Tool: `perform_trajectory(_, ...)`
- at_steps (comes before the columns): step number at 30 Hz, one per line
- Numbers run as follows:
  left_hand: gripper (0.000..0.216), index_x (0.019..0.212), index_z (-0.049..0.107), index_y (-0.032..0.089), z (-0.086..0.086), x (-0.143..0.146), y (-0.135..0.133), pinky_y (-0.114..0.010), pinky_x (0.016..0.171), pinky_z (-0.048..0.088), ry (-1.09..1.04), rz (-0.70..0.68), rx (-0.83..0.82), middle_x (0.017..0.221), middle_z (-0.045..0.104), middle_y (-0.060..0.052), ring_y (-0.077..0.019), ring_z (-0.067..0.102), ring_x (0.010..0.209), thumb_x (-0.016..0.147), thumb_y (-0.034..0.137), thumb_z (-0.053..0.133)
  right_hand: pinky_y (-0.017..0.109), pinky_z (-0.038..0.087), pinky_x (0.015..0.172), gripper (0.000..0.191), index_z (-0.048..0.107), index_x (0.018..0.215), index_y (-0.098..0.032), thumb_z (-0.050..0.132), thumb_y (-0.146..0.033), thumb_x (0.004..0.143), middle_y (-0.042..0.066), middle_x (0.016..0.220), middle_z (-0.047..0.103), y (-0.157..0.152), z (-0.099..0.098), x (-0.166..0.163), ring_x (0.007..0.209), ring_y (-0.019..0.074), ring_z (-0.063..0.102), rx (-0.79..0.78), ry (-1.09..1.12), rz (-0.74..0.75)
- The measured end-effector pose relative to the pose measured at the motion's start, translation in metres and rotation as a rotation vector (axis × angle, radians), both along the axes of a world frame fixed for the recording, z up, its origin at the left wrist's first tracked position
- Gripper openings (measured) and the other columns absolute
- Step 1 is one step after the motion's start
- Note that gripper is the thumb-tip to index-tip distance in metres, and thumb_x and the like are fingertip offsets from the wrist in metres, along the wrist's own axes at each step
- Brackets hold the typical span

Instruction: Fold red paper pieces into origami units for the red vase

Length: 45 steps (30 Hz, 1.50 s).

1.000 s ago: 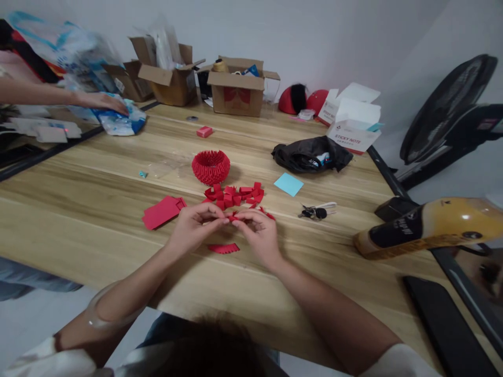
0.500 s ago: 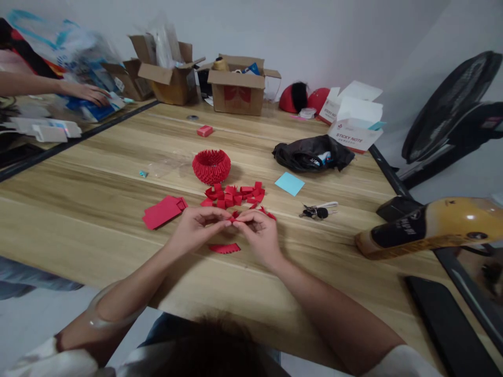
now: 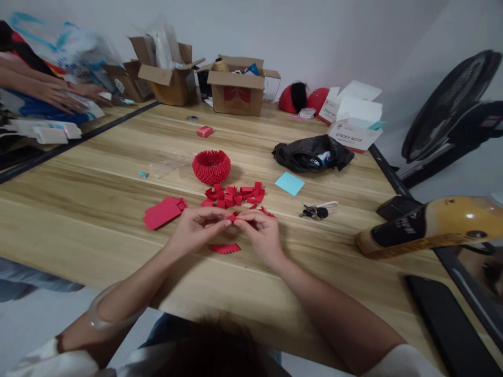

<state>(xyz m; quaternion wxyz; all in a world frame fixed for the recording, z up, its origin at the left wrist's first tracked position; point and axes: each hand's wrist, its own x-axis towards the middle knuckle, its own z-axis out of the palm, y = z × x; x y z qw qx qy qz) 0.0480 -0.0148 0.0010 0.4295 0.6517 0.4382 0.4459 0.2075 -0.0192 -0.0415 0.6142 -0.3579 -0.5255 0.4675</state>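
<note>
Fingers pinched nearly together, your left hand (image 3: pixel 192 229) and right hand (image 3: pixel 262 233) grip a small red paper piece (image 3: pixel 233 217) near the loose red pieces (image 3: pixel 228 199).

Folded red paper piece (image 3: pixel 234 215), one: small, pinched from both sides, partly covered; sits on the near side of the bowl, slightly right. Red paper bowl (image 3: pixel 211 168), one: round, ridged wall, spiked rim; stands upright, mouth up. Loose red paper folds (image 3: pixel 231 196), several: bent, jumbled; lie just before the bowl, spreading right. Toothed red paper strip (image 3: pixel 225 248), one: narrow, notched near edge; lies farther toward the near side of the bowl. Red paper slips (image 3: pixel 163 212), stacked unevenly: flat; lie left of the bowl, nearer.
</note>
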Motion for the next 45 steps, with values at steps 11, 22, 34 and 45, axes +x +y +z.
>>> perform_trajectory(11,0.014,0.07,0.071,0.013,-0.001,0.0,-0.001,-0.024,0.059,0.055,-0.014,0.033,0.002,0.071,0.073,-0.006,-0.017,0.068,0.061,0.064,0.025,0.076,0.028,0.049,0.068,0.006,0.072,0.071,-0.023,0.07,-0.018,0.068,0.002,0.075,0.069,0.0,0.0,0.001,0.072,0.0147,0.062,-0.065,0.008,0.062)
perform_trajectory(22,0.016,0.072,0.071,0.013,0.003,0.0,-0.002,-0.024,0.061,0.056,-0.001,0.006,-0.011,0.074,0.074,-0.007,-0.0176,0.069,0.063,0.066,0.027,0.075,0.026,0.048,0.065,0.005,0.073,0.069,-0.022,0.073,-0.019,0.065,0.001,0.071,0.068,0.004,0.0,0.003,0.068,0.0133,0.061,-0.115,0.029,0.09)
perform_trajectory(34,0.014,0.073,0.072,0.013,0.001,0.001,-0.003,-0.022,0.055,0.05,0.01,0.031,0.038,0.072,0.072,-0.006,-0.0151,0.064,0.06,0.066,0.026,0.075,0.03,0.05,0.071,0.005,0.071,0.071,-0.021,0.068,-0.026,0.072,0.003,0.076,0.07,0.002,0.002,0.003,0.073,0.0158,0.063,-0.056,-0.046,0.075)
perform_trajectory(45,0.021,0.081,0.069,0.014,-0.01,-0.006,0.009,-0.024,0.07,0.05,-0.072,0.236,-0.006,0.079,0.071,-0.005,-0.0156,0.064,0.073,0.068,0.029,0.075,0.042,0.039,0.091,0.022,0.071,0.088,-0.021,0.072,-0.036,0.072,0.007,0.092,0.068,-0.009,0.005,0.003,0.097,0.0228,0.057,0.333,-0.9,0.315)
